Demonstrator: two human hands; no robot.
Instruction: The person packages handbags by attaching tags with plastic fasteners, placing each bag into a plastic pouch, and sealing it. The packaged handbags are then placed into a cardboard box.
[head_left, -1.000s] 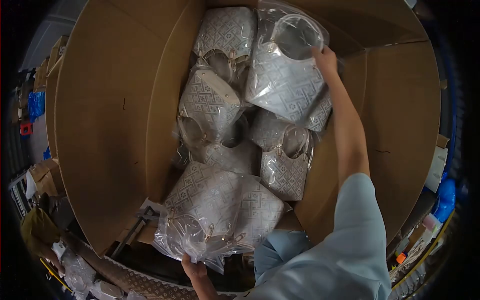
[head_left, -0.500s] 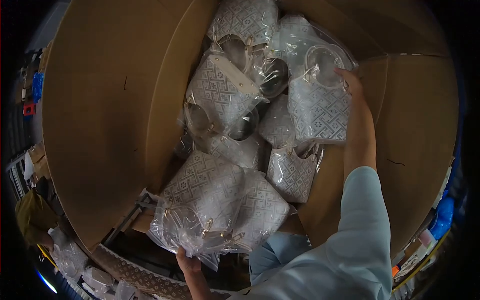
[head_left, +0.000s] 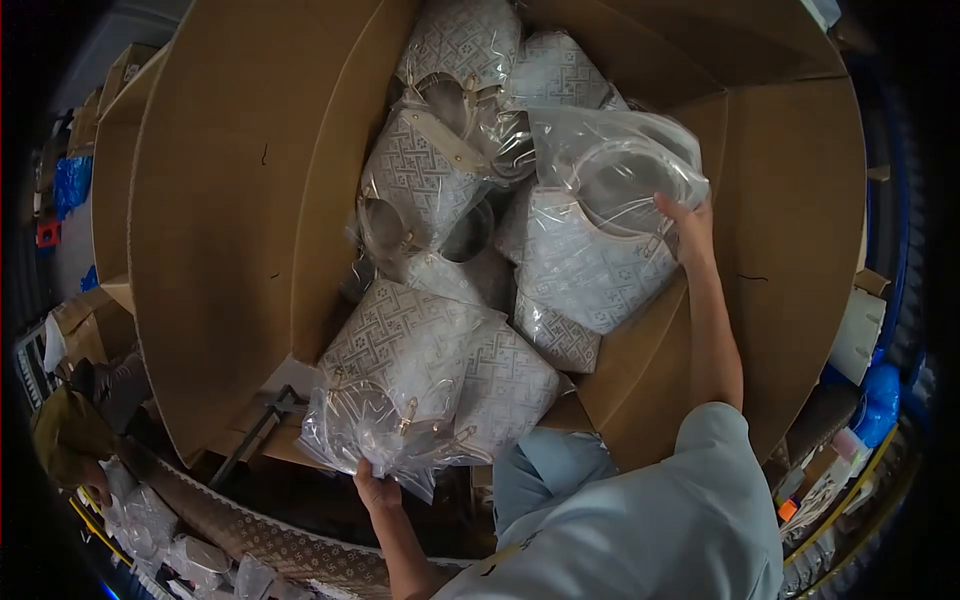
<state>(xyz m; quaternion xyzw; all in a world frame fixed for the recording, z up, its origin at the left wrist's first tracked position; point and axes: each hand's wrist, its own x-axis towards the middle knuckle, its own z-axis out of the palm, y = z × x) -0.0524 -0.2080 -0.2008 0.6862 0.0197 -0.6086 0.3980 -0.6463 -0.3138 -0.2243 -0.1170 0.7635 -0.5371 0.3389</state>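
1. Gripping on the right: the right hand (head_left: 688,228) is clamped on the clear plastic sleeve (head_left: 555,135) of a pale, geometric-patterned handbag (head_left: 590,265), right by its handle loop. Are the fingers around the handle too? Can't tell. If it's film alone, the film could stretch or split and the handbag could drop.

2. And where is that handbag? Tilted, in the right half of the big cardboard carton (head_left: 220,230), overlapping another wrapped handbag (head_left: 555,335). Plastic against plastic looks slick, so a shove could send either one sliding.

3. Down at the near side, the left hand (head_left: 378,487) has thumb and fingers together on the bunched wrapping of a near handbag (head_left: 400,340). Only the gathered end is held, with the body of the handbag lying well beyond the fingers; a hard tug could tear that end or let it slip free.

4. Watch the neighbour handbag (head_left: 510,385), partly under the near one! Pulling one could drag both, perhaps toward the dark gap beside the person's knee (head_left: 555,465).

5. A metal bar (head_left: 255,435) sits near the bunched wrapping: loose film swung that way could catch and rip.

6. Gold-toned hardware (head_left: 408,415) next: squeezed against the pile, it could puncture the plastic or scuff the patterned surface.
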